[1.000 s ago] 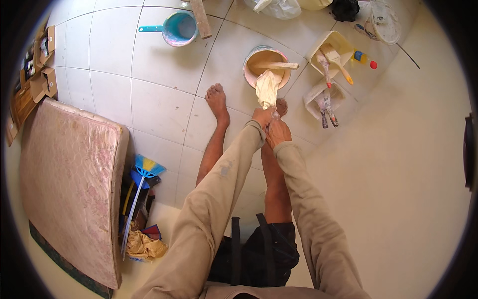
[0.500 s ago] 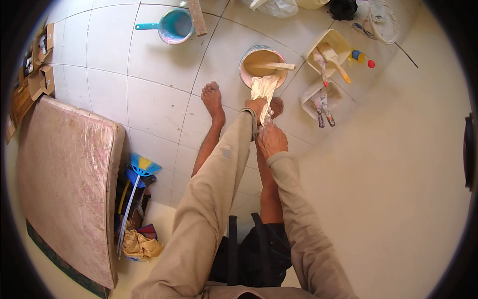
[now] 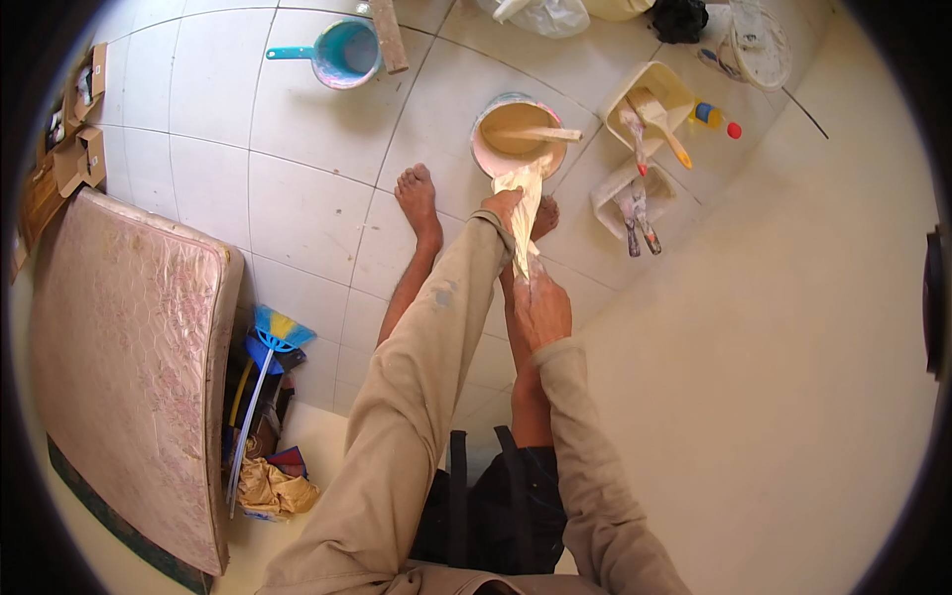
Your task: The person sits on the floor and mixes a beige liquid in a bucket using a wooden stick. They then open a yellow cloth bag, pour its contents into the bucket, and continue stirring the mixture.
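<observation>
While arms (image 3: 412, 362) stretch forward, hands (image 3: 542, 309) hold cream material (image 3: 526, 223).

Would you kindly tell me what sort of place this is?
Probably a household room where some painting goes on: a smeared bucket, a broad paintbrush and a quilted mattress suggest it.

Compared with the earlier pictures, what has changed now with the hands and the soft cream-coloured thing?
The right hand drew back, away from the bucket; the left hand moved slightly nearer it, still holding the soft cream-coloured thing, which now stretches longer toward the right hand. The bucket and its stick stayed as they were.
</observation>
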Demonstrator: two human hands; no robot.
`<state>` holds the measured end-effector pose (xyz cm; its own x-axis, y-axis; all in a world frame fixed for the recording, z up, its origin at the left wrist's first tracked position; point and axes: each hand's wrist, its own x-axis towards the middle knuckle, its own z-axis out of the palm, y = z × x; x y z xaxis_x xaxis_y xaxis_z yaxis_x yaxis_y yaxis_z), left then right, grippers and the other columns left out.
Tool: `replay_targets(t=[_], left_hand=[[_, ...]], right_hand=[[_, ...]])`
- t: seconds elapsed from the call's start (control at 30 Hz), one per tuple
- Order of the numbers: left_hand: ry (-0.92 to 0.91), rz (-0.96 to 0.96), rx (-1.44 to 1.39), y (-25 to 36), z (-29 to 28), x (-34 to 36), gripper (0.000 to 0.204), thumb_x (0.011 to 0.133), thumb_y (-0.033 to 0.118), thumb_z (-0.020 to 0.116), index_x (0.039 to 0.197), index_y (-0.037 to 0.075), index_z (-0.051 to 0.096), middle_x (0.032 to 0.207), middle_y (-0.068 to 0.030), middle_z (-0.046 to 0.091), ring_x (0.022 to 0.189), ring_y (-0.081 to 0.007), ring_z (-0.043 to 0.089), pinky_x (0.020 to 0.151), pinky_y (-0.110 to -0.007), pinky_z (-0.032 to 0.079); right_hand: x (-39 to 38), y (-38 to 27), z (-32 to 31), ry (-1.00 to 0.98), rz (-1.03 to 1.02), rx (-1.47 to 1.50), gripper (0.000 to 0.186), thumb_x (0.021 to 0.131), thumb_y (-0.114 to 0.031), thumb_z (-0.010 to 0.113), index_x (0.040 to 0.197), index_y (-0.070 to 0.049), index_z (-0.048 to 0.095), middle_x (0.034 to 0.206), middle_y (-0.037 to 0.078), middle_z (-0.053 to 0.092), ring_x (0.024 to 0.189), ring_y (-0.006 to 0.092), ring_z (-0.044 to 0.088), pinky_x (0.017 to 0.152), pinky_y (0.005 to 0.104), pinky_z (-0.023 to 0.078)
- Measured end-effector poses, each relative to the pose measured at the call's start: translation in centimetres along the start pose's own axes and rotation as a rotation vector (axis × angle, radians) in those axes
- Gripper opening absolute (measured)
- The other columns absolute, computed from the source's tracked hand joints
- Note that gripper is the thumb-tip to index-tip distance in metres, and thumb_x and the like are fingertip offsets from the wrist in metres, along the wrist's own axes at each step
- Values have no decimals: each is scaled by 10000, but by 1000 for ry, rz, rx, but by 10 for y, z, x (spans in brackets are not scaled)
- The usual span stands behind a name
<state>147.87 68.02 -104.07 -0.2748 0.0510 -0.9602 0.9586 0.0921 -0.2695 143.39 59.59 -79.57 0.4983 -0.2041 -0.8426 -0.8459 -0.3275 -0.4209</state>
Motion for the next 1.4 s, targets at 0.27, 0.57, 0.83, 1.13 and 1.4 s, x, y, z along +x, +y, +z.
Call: replay_targets(t=[0.27, 0.57, 0.83, 1.13, 1.4], left_hand=[[88, 274, -9, 1, -8, -2, 431, 892, 254, 647, 1169, -64, 562, 1005, -169, 664, 802, -296, 656, 749, -433, 534], [-567, 207, -193, 6, -11, -80, 572, 904, 430, 600, 1302, 48, 451, 1061, -149, 620, 956, -285, 628, 744, -489, 545], [-439, 135, -103, -3, 3, -63, 375, 884, 339, 656, 1113, 80, 511, 840, -79, 596, 698, -223, 614, 657, -443, 566], [-256, 171, -170, 3, 8, -67, 205, 942, 135, 566, 1075, -10, 509, 811, -89, 565, 630, -194, 580, 597, -371, 566], [-126, 192, -77, 10, 20, -58, 111, 960, 95, 511, 1018, 1, 523, 737, -66, 529, 529, -178, 503, 524, -365, 512]], right_hand=[[-5, 4, 2, 62, -118, -72, 424, 884, -192, 484, 1256, 7, 518, 1003, 265, 626, 870, 411, 613, 763, 474, 494], [38, 59, -10, -36, -16, 210, 411, 827, -196, 540, 1194, -15, 570, 976, 175, 639, 802, 311, 625, 745, 396, 501], [41, 68, -11, -202, 435, 825, 394, 858, -252, 592, 1169, -10, 572, 931, 54, 619, 719, 112, 576, 599, 275, 488], [42, 25, -4, -160, 515, 762, 273, 877, -331, 620, 944, -69, 585, 631, -24, 470, 455, 84, 413, 381, 249, 318], [26, 8, -3, -63, 655, 924, 263, 902, -297, 585, 1011, -58, 570, 681, -21, 453, 513, 88, 423, 428, 231, 332]])
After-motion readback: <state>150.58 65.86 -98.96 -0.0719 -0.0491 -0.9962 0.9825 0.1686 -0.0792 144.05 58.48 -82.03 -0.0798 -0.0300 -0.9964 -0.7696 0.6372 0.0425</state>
